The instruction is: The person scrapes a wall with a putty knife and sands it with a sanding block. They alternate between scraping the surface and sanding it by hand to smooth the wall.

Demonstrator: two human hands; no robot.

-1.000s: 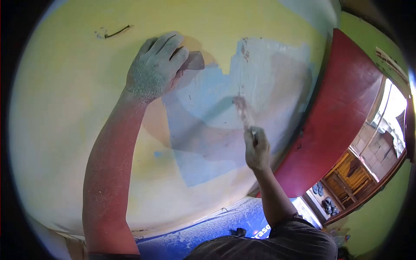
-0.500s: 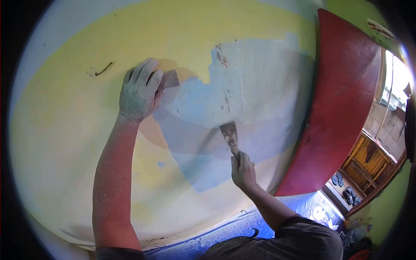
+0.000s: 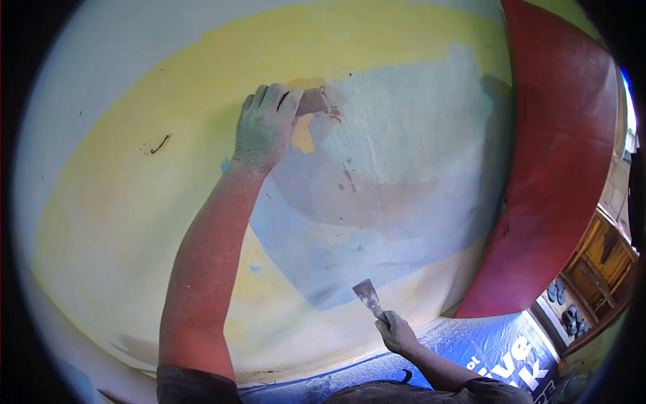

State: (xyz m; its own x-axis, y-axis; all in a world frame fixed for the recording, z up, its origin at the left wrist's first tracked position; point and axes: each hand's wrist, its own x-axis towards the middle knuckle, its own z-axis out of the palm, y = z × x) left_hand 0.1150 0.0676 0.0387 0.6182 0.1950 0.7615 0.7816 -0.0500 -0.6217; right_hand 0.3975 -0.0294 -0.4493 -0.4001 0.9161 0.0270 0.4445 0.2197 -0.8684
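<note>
- Toward the left edge of the wall (image 3: 121,222), a bent dark wire (image 3: 160,144) sticks out of the yellow paint.
- Right of it, the left hand (image 3: 266,128), coated in pale dust, grips a dark flat piece (image 3: 311,102) against the wall, fingers pointing up.
- Just below that piece is a small orange-yellow patch (image 3: 303,135).
- Across the wall's middle spreads a pale blue area (image 3: 404,155) with ragged edges and brown marks (image 3: 347,176).
- Near the lower edge of this area, a scraper (image 3: 367,295) tilts up and leftward, its broad blade spotted with white.
- The right hand (image 3: 400,334) is closed around the scraper's handle; whether the blade touches the wall, I cannot tell.
- Below the wall and to the right lies a blue printed sheet (image 3: 494,347), partly dusty.
- Beside the wall's right edge stands a curved-looking red panel (image 3: 555,161).
- Farther right, dark footwear (image 3: 572,321) sits by brown woodwork (image 3: 602,259).
</note>
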